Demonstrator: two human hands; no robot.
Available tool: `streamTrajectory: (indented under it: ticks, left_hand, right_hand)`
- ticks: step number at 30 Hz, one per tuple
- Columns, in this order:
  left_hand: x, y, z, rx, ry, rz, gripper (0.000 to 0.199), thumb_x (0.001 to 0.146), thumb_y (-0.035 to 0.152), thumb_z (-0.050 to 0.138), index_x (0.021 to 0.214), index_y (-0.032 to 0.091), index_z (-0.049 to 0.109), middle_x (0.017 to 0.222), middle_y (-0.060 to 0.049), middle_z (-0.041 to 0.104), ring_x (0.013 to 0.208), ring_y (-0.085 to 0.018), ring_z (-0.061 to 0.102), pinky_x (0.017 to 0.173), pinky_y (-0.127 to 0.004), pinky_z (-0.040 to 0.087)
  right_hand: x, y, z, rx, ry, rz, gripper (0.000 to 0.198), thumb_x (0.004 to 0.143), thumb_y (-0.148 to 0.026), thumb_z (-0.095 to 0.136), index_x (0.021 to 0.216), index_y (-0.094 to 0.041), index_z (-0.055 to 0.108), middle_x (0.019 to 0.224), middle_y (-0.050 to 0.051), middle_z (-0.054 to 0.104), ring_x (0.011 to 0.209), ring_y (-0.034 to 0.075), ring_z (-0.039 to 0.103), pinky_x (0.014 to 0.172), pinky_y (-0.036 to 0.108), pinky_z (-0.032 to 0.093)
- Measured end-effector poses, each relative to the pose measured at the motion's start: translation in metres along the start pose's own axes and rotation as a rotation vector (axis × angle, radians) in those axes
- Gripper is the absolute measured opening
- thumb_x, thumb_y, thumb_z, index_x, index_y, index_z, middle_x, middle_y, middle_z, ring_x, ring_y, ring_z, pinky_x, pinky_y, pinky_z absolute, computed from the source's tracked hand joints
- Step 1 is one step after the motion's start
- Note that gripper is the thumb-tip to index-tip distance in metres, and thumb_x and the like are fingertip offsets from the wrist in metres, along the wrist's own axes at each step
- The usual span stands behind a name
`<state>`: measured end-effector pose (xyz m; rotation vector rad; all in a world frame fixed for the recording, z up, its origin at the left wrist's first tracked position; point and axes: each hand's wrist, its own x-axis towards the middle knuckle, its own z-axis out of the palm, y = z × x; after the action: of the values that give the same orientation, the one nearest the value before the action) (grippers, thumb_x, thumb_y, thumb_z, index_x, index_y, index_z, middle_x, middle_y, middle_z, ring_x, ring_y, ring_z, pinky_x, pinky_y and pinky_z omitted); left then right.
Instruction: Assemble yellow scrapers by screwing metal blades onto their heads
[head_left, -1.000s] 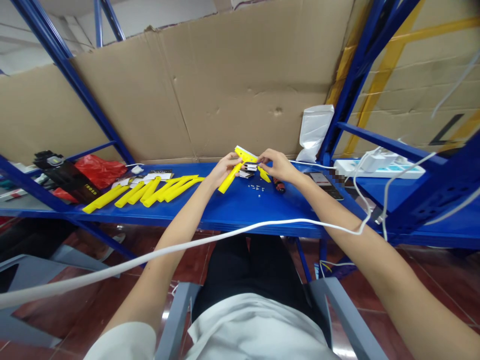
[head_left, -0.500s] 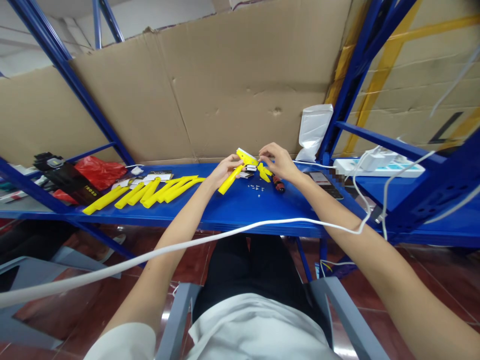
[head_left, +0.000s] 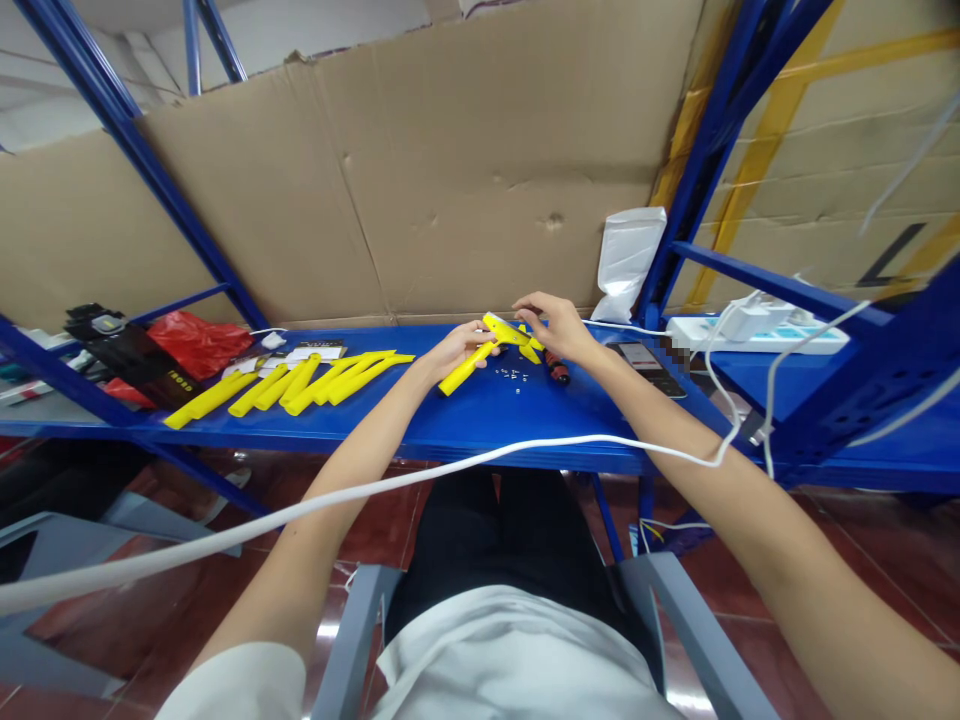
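My left hand (head_left: 460,350) grips a yellow plastic handle (head_left: 466,370) with a wide angled head and a pale strip along its top. The handle points down toward the front of the blue shelf. At the right end of that head my right hand (head_left: 553,322) has its fingers curled together; whatever they pinch is too small to make out. Small yellow pieces (head_left: 531,352) lie just below the right fingers. Several tiny screws (head_left: 513,375) are scattered on the shelf in front. Beside them is a red and black screwdriver (head_left: 556,368).
Several yellow handles (head_left: 300,385) lie in a row on the left of the blue shelf (head_left: 420,425). Farther left are a red plastic bag (head_left: 196,345) and a black box (head_left: 135,360). A phone (head_left: 649,368) and power strip (head_left: 757,335) sit right. A white cable (head_left: 450,468) crosses the foreground.
The yellow handle has shifted slightly right and down, and its head has turned. My left fingers have shifted around it. My right hand has dropped slightly and stays near the head's right end.
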<state>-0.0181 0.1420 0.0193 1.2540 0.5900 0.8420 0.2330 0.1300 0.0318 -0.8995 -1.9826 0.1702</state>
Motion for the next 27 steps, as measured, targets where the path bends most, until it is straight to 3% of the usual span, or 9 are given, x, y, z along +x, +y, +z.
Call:
streamTrajectory:
  ticks: [11,19,27]
  left_hand:
    - [0.006,-0.014,-0.001,-0.003,0.012,-0.046,0.036,0.086,0.015,0.092,0.109,0.017,0.063,0.098,-0.009,0.072,0.079,-0.019,0.078,0.047,-0.019,0.047]
    - [0.004,-0.013,0.0,0.022,-0.012,-0.046,0.042,0.084,0.018,0.094,0.112,0.016,0.063,0.103,-0.008,0.072,0.082,-0.019,0.077,0.049,-0.02,0.05]
    - [0.003,-0.012,0.002,0.021,0.005,-0.006,0.045,0.082,0.022,0.097,0.111,0.018,0.062,0.102,-0.007,0.073,0.081,-0.017,0.076,0.05,-0.017,0.047]
  right_hand:
    - [-0.002,-0.002,0.006,0.07,-0.018,0.022,0.021,0.105,-0.041,0.066,0.108,-0.022,0.075,0.107,0.011,0.084,0.099,0.029,0.077,0.101,0.043,0.06]
    - [-0.001,0.02,0.024,0.156,-0.012,-0.138,0.04,0.101,-0.065,0.074,0.099,-0.025,0.076,0.113,0.013,0.077,0.108,0.031,0.074,0.096,0.047,0.063]
    - [-0.001,0.029,0.03,0.211,-0.008,-0.08,0.041,0.096,-0.065,0.082,0.097,-0.024,0.08,0.112,0.012,0.076,0.105,0.029,0.074,0.094,0.045,0.063]
